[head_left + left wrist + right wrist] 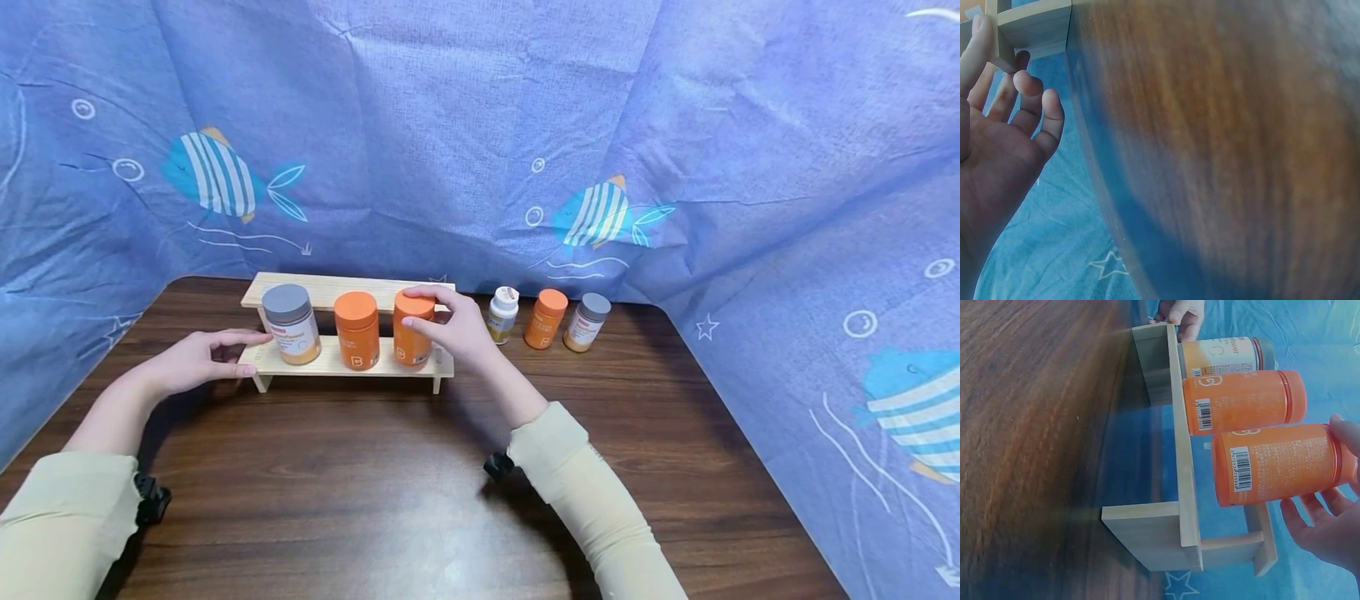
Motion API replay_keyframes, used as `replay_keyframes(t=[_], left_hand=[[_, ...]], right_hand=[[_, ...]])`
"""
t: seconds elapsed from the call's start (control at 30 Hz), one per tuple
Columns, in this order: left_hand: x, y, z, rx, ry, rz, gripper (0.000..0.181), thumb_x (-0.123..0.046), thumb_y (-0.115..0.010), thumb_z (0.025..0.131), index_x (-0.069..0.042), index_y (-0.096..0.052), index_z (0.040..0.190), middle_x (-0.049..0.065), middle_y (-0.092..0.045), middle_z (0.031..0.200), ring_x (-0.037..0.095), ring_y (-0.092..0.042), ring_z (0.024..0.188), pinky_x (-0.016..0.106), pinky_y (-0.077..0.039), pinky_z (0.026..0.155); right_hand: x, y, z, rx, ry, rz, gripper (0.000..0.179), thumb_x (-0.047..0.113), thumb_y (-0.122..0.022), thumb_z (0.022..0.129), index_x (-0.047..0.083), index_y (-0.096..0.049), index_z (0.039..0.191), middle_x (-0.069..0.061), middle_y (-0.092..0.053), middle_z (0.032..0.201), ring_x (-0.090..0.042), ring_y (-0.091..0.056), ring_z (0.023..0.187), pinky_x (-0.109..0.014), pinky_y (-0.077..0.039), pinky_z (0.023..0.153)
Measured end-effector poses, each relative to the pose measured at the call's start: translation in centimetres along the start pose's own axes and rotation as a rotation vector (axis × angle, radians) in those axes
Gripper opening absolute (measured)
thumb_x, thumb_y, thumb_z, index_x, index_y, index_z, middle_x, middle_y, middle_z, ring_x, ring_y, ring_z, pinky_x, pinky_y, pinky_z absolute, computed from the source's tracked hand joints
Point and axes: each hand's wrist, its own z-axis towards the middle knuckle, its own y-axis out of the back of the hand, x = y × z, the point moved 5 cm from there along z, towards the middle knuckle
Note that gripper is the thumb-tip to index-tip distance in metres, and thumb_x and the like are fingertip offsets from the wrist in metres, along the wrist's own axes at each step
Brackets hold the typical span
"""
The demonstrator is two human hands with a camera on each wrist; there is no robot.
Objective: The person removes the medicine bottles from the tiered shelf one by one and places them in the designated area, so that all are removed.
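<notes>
A two-tier wooden rack (322, 364) stands on the table, a grey-lidded bottle (292, 325) and an orange bottle (357, 332) upright on its lower tier. My left hand (197, 360) holds the left end of that tier, thumb at the front and fingers farther back; in the left wrist view, the hand (1004, 137) is beside the rack's end (1035, 28). With my right hand (461, 329) I grip a second orange bottle (1272, 465) round its lid end. The right wrist view shows a gap between this bottle's base and the tier.
Right of the rack, a small white bottle (502, 315), another orange bottle (546, 319) and another grey-lidded bottle (587, 322) stand in a row near the back edge. A blue fish-print cloth (450, 167) hangs behind the dark wooden table (360, 500).
</notes>
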Motion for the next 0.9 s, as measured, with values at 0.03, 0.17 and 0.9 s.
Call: replay_keyframes(t=[0.03,0.17,0.9], left_hand=[[0.0,0.0,0.0,-0.001,-0.002,0.001,0.063,-0.044,-0.068,0.084,-0.015,-0.050,0.138,0.013,-0.058,0.118,0.021,-0.043,0.085,0.029,-0.036,0.068],[0.0,0.1,0.1,-0.003,-0.006,0.010,0.062,-0.044,-0.068,0.084,-0.016,-0.050,0.137,0.015,-0.054,0.130,0.022,-0.045,0.091,0.029,-0.038,0.073],[-0.2,0.0,-0.1,-0.006,-0.010,-0.003,0.062,-0.043,-0.068,0.085,-0.015,-0.051,0.137,0.014,-0.055,0.128,0.021,-0.045,0.089,0.027,-0.037,0.071]], right_hand=[[0.1,0.1,0.0,0.000,0.000,-0.003,0.038,0.020,-0.076,0.081,0.013,-0.066,0.116,0.000,-0.064,0.115,-0.009,-0.060,0.100,-0.029,-0.050,0.084],[0.3,0.6,-0.1,0.003,0.006,-0.010,0.038,0.019,-0.077,0.080,0.013,-0.066,0.116,-0.001,-0.064,0.116,-0.010,-0.060,0.098,-0.032,-0.050,0.085],[0.8,4.1,-1.2,0.052,-0.035,0.044,0.038,0.020,-0.075,0.082,0.019,-0.065,0.119,0.001,-0.062,0.120,-0.016,-0.061,0.102,-0.032,-0.046,0.092]])
